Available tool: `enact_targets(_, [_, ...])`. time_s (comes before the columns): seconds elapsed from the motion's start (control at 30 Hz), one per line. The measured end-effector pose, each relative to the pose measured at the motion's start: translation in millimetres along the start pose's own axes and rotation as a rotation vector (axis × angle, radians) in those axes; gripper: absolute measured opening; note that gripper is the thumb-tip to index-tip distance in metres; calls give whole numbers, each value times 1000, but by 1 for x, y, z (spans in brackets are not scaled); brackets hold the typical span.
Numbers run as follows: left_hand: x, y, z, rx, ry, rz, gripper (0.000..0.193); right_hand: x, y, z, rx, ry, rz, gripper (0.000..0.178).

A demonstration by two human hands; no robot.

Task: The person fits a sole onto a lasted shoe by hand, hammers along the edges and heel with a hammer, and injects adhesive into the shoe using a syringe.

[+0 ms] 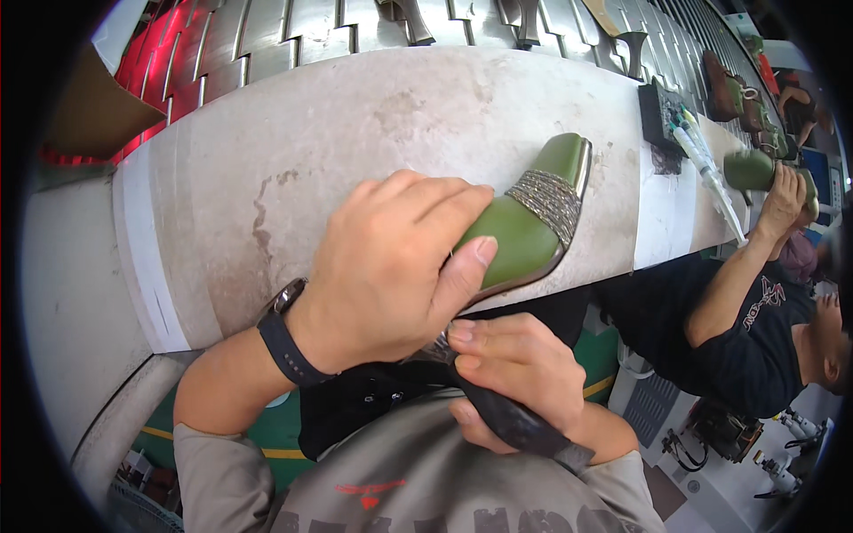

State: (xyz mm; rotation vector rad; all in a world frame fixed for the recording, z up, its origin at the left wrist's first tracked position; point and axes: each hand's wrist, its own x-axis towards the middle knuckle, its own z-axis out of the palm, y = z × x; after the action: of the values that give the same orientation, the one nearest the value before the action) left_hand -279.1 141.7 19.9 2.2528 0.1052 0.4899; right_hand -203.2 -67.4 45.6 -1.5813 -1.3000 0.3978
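Note:
A green shoe [515,233] with a square toe and a glittery cord band [544,202] rests at the front edge of the pale worktop, toe pointing away to the right. My left hand [400,249] is wrapped over its rear part, thumb along the near side, and hides that end. Just below the edge, my right hand [524,364] grips a dark, long, handle-like piece [515,422]. Its upper end meets something dark and glittery [434,348] beneath my left hand; whether the two are joined I cannot tell.
Beyond the stained worktop [355,115] runs a metal slat conveyor [311,27] carrying several heeled shoes. A black block [662,115] and syringe-like tubes [706,164] lie at the right. There, a co-worker [755,311] in dark clothes holds another green shoe [751,169].

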Motion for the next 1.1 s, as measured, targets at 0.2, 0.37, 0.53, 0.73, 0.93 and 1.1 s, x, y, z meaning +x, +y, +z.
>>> enact_targets(0.2, [-3, -2, 1, 1, 15, -4, 32, -15, 6, 4, -49, 58, -89, 46])
enact_targets(0.37, [-2, -1, -1, -18, 15, -5, 32, -19, 10, 4, -96, 137, -69, 45])
enact_targets(0.53, [-3, -2, -1, -6, -1, -4, 34, -6, -2, -7, -38, 53, 69, 43])
enact_targets(0.73, [-4, 1, -1, 12, 9, -11, 36, 24, -16, -32, -2, -93, 287, 36])
enact_targets(0.93, [-7, -6, -2, -9, 27, 15, 34, 12, -20, -9, 23, 27, 282, 34])
enact_targets(1.1, [-8, -5, -9, -36, -48, -20, 45, -24, -18, -12, 457, 267, 351, 36])
